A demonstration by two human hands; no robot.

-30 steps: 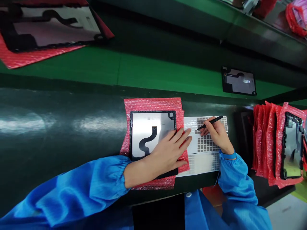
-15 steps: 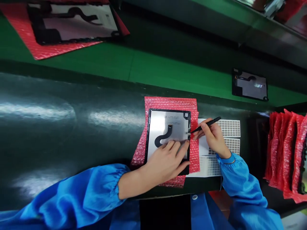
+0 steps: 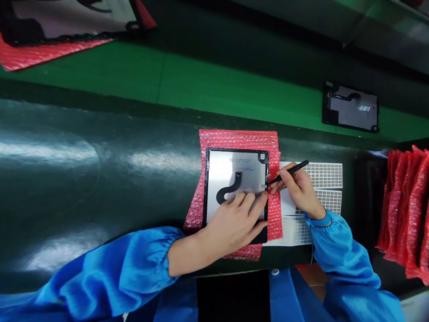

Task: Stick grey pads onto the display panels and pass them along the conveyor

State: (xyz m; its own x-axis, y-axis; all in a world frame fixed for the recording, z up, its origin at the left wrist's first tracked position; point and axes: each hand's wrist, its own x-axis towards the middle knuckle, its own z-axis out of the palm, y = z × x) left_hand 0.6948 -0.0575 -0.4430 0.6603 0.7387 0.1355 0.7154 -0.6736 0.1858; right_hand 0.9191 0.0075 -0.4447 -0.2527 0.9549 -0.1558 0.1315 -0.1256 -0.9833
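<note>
A tablet screen panel (image 3: 217, 172) lies face down on red bubble wrap (image 3: 275, 210), its silver back framed in black. A curved black ribbon cable (image 3: 234, 185) crosses that back. My left hand (image 3: 233, 223) rests across the lower part of the panel, fingers spread, with fingertips near the right edge. In my right hand (image 3: 296, 185) are slim black tweezers (image 3: 290, 171), held like a pen. Their tip meets the panel's right edge beside a small pale tab (image 3: 264, 186). Whether the tip grips the tab is too small to tell.
Sheets of small grid-pattern stickers (image 3: 323, 175) lie under and beside my right hand. Another panel (image 3: 357, 112) sits on the green strip behind. At the far left, a further panel (image 3: 70, 20) rests on red wrap. Several red bubble-wrapped pieces (image 3: 398, 205) stand at right.
The camera view has shifted slightly, so the background panels sit differently in the picture. Both hands keep nearly the same pose, with the tweezers' tip still at the panel's right edge.
</note>
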